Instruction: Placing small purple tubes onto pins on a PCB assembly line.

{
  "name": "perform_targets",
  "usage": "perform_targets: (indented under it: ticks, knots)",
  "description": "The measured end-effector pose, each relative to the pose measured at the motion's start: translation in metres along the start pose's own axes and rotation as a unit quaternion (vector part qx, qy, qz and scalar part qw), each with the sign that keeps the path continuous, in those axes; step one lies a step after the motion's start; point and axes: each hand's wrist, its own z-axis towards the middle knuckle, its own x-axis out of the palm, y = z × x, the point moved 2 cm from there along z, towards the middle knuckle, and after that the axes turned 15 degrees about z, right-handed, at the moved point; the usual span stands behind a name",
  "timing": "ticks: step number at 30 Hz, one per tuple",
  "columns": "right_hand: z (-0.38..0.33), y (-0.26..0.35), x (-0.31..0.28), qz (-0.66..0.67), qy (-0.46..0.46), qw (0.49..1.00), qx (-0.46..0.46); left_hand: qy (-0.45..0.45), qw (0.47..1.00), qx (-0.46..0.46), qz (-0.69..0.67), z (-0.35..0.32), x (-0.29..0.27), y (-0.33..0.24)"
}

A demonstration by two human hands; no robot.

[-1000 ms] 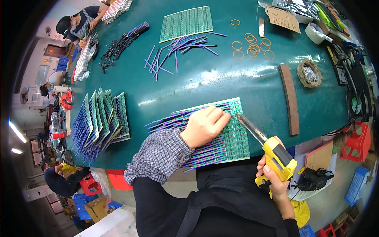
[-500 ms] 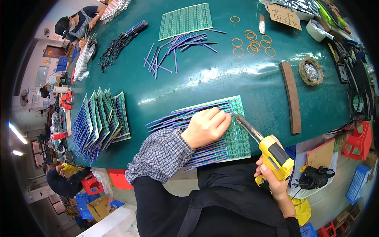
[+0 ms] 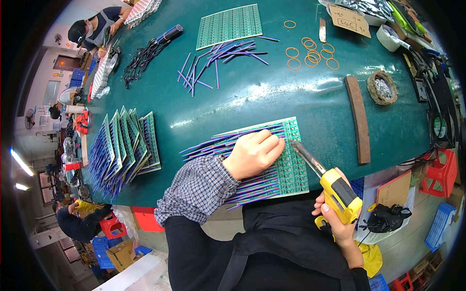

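My right hand (image 3: 340, 217) grips a yellow soldering gun (image 3: 340, 194), its metal tip slanting up and left to the green circuit board (image 3: 293, 177). That tip is close beside the fingertips of my left hand (image 3: 255, 154). Thumb and fingers of the left hand are pinched together over the board, on a wire whose end they mostly hide. Rows of thin purple-and-black wires (image 3: 255, 191) run leftward from the board past its edge. At the left lies a fanned stack of wired circuit boards (image 3: 127, 145).
Loose wires (image 3: 216, 58) lie beside a bare board panel (image 3: 229, 26) at the back. Orange rubber bands (image 3: 310, 51), a brown wooden strip (image 3: 358, 121) and a round tin (image 3: 382, 88) of silvery bits sit to the right. A co-worker (image 3: 99, 29) sits at the far left.
The soldering gun's tip has shifted slightly right, away from my left fingertips. My left hand stays pinched at nearly the same spot.
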Motion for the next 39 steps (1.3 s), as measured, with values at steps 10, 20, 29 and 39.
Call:
perform_targets:
  ticks: [10,20,29,39]
  knots:
    - [0.0,0.003,-0.001,-0.045,0.016,0.999,0.021,0.006,1.0,0.012,0.012,0.001,-0.002,-0.002]
    - [0.0,0.002,0.0,-0.036,0.019,0.999,-0.005,0.012,0.999,0.019,0.037,0.0,-0.004,-0.006]
    - [-0.004,0.0,-0.005,0.009,-0.006,1.0,-0.027,-0.022,0.996,0.036,0.077,-0.001,-0.003,-0.009]
    - [-0.005,0.0,-0.013,0.029,-0.026,0.998,-0.045,0.155,0.96,-0.179,-0.146,0.015,-0.01,0.069]
